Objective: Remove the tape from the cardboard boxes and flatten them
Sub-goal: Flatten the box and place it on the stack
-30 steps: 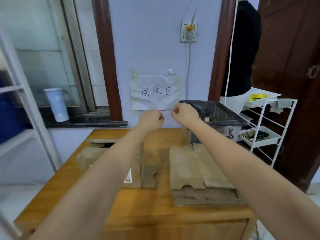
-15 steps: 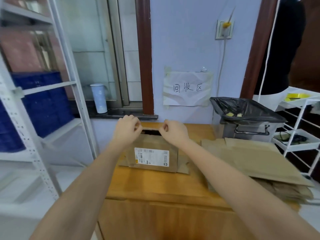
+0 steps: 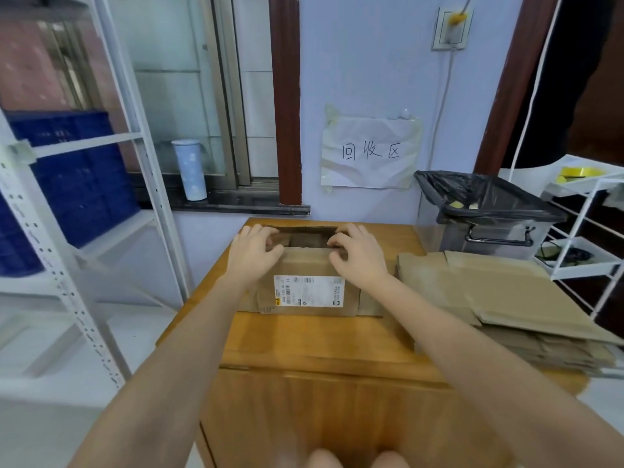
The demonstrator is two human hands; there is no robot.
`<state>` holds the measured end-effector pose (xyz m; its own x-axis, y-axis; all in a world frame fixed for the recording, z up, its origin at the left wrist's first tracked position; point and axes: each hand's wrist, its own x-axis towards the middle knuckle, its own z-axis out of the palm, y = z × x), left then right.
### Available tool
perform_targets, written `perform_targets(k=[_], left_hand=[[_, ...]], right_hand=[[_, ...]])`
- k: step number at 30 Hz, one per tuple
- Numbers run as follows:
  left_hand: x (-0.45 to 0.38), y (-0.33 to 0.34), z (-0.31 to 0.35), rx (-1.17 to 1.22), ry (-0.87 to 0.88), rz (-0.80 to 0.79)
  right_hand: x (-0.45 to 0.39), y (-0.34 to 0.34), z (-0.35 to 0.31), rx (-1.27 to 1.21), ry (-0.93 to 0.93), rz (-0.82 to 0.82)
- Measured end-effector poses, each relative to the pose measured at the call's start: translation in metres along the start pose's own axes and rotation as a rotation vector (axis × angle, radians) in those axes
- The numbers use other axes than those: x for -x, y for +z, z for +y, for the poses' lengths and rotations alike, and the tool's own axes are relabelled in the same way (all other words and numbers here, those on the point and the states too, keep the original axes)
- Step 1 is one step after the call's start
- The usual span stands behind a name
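We take the box [image 3: 309,285] as our landmark: it sits on the wooden table [image 3: 320,339], its labelled side facing us and its top open at the far edge.

Nearest to us on it are our hands. Our left hand [image 3: 255,255] curls its fingers over the near rim at the left corner, and our right hand [image 3: 359,256] does the same at the right corner, so both grip the box's top edge. We cannot tell whether any tape is under the fingers or left on the box.

Risks, as we judge them:
- If tape still holds a seam, pressing the box flat could tear the cardboard rather than fold it.
- With both hands on the same rim, a hard pull toward us could slide the whole box off the near table edge.
- Pushing it rightward could knock the stack [image 3: 499,305] just right of the box.

Count, near to far:
- two hands on one box
- one label [image 3: 309,291] on the box's near face
- one stack of flattened cardboard to its right; sheets too many to count
- one lined bin [image 3: 486,214] beyond the stack
- one cup [image 3: 189,170] on the sill, far left of the box
- one paper sign [image 3: 369,153] on the wall behind the box
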<state>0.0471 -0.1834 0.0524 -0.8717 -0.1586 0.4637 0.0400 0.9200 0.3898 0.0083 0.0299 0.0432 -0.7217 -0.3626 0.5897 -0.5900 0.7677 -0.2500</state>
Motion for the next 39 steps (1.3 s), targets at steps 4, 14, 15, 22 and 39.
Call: perform_targets(k=[4,14,15,22,39], left_hand=[[-0.003,0.000,0.002,0.015,-0.001,0.002],[-0.004,0.009,-0.004,0.001,0.053,-0.104],[-0.004,0.009,-0.004,-0.011,0.072,-0.124],[-0.006,0.009,-0.004,-0.081,0.091,-0.189],[0.007,0.002,-0.005,0.077,0.171,-0.092]], right_hand=[[-0.004,-0.006,0.005,0.001,-0.019,-0.079],[-0.018,-0.018,0.016,-0.026,0.016,-0.321],[-0.019,-0.018,0.017,-0.030,0.030,-0.343],[-0.031,-0.011,0.023,-0.025,0.142,-0.502],[-0.046,-0.043,0.026,-0.447,0.469,-0.749]])
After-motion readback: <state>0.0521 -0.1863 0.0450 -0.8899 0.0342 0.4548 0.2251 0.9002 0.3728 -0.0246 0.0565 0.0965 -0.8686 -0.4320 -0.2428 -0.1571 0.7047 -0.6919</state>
